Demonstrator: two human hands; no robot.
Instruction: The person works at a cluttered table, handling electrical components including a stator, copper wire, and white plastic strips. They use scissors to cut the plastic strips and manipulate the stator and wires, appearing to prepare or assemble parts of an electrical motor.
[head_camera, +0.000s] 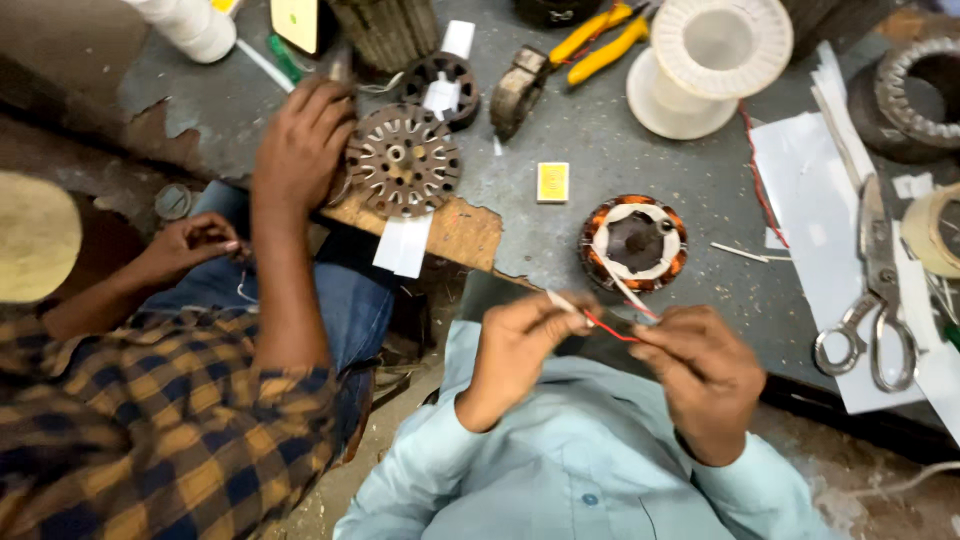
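Between my left hand (515, 345) and right hand (700, 365) runs a thin red wire (610, 327), with a white sleeve (628, 295) above it. Just beyond my hands sits a coil (633, 243) wound in copper orange with a white ring and dark centre. My shirt (580, 460) is pale blue. Left of my hands, a co-worker's shirt (150, 430) is checked navy and mustard. Far right lie silver scissors (880, 290) on white paper (815, 210).

Our left hand (520, 345) and right hand (700, 370) pinching a red wire (612, 327) between us, a wound motor coil (633, 243) on the grey table (600, 150) just beyond, scissors (876, 300) on white paper to our right, a co-worker's hand (300, 150) on a slotted metal disc (403, 160)
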